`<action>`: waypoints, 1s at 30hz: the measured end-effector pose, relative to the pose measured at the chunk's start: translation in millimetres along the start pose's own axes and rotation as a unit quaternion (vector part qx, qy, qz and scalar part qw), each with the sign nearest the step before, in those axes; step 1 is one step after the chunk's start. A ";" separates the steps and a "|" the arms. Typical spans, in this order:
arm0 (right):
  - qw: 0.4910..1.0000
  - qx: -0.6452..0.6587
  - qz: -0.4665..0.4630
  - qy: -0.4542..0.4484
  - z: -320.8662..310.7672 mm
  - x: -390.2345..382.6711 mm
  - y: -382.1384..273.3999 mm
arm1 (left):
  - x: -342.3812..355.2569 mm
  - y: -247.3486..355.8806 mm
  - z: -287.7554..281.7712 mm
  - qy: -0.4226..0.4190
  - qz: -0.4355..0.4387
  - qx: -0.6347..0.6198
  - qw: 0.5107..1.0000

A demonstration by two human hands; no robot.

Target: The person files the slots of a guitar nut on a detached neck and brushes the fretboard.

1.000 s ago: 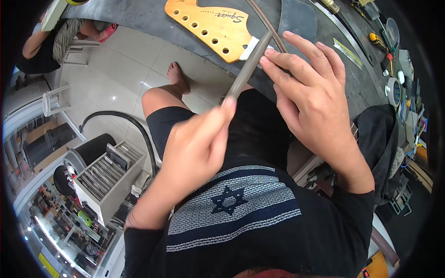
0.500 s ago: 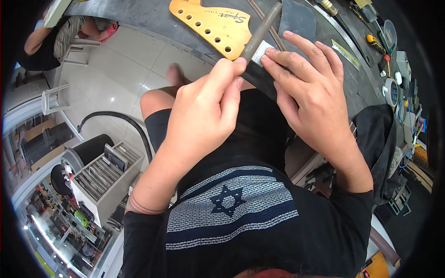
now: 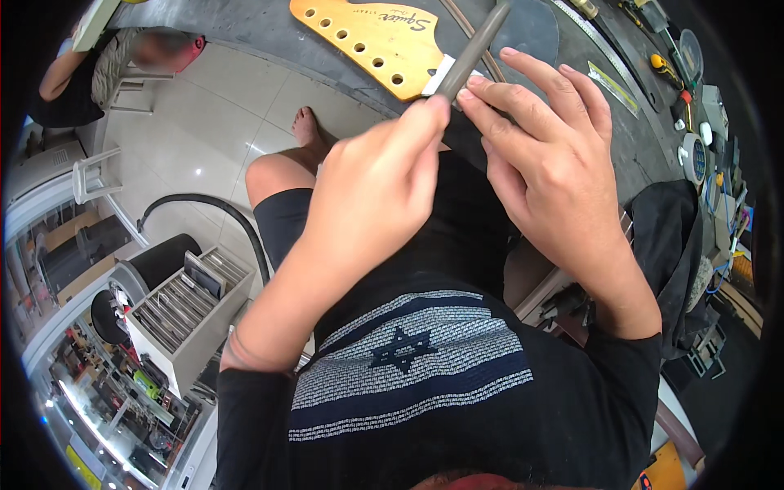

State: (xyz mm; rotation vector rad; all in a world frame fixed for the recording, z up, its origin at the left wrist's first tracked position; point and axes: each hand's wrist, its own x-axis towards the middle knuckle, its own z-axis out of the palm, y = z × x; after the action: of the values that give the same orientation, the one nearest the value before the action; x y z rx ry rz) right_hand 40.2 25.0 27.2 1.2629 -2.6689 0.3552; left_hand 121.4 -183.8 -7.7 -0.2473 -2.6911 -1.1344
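My left hand (image 3: 377, 175) is closed around one end of a long, grey, tapered file (image 3: 474, 51), which slants away from me to the upper right. The file lies across a small white piece (image 3: 442, 72) at the bench's near edge, hiding its middle. At the piece's right end, the index and middle fingertips of my right hand (image 3: 549, 151) press on it. Its other fingers are raised and spread. Just left of the white piece is an amber guitar headstock (image 3: 367, 37) with a row of several holes.
Along the dark workbench (image 3: 245, 49) lie a steel ruler (image 3: 600, 41), a dark flat sheet (image 3: 527, 37) and a yellow-handled tool (image 3: 664, 68). A black cloth (image 3: 665, 233) hangs at the right. Another person (image 3: 77, 90) sits at the far left, near a drawer unit (image 3: 184, 318).
My left hand and the file have shifted right and a little forward over the white piece, whose left end now shows. My right hand has barely moved.
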 end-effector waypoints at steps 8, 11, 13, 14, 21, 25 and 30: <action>1.000 0.005 -0.001 -0.008 0.6 0.1 -0.8 | -70.8 3.2 -18.4 -0.026 -0.053 -0.022 0.998; 1.000 -0.004 -0.001 -0.002 -1.3 1.0 -1.4 | -6.1 0.9 -1.5 -0.008 -0.035 -0.012 0.999; 1.000 -0.010 0.000 0.008 -0.2 -0.2 1.2 | 11.9 0.9 4.3 -0.018 -0.048 -0.035 0.998; 1.000 -0.009 0.000 0.007 -1.3 -1.2 1.1 | -3.9 2.0 2.1 -0.012 -0.036 -0.024 0.999; 1.000 -0.002 -0.006 0.000 0.1 2.8 0.0 | -21.9 9.2 -11.7 -0.007 -0.041 -0.001 0.999; 1.000 -0.011 -0.001 0.007 -1.7 -2.6 2.7 | 9.9 8.7 3.1 -0.006 -0.037 -0.005 0.999; 1.000 -0.003 -0.005 0.005 2.7 2.6 -0.8 | -53.6 18.2 -28.7 -0.035 -0.082 -0.011 0.996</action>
State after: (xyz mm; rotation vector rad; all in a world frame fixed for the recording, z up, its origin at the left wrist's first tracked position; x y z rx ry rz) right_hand 39.1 21.8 25.3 1.2704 -2.6522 0.3516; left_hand 181.0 -195.8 10.6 -0.0697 -2.8049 -1.2229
